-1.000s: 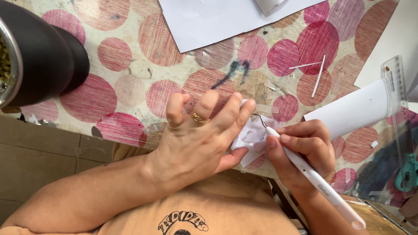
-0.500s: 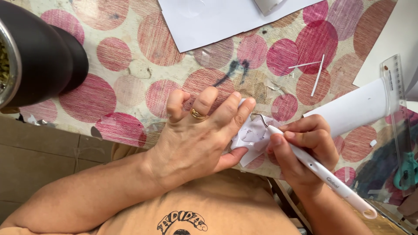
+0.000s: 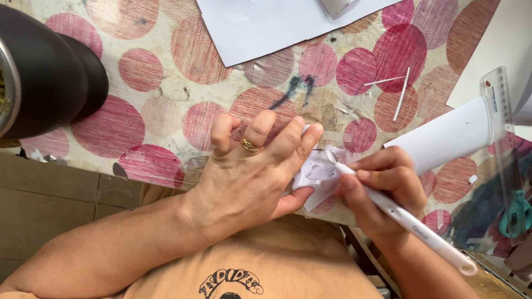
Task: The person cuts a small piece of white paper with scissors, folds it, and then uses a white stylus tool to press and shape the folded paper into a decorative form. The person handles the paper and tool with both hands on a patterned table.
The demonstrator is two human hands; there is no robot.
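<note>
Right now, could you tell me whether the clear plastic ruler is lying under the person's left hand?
No, the clear plastic ruler lies far right on the table, while the left hand presses a small white paper piece.

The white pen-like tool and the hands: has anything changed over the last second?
Hardly. The right hand tilted the white tool slightly, its tip staying on the small white paper piece. The left hand kept pinning the paper; the dark cup and ruler stayed put.
</note>
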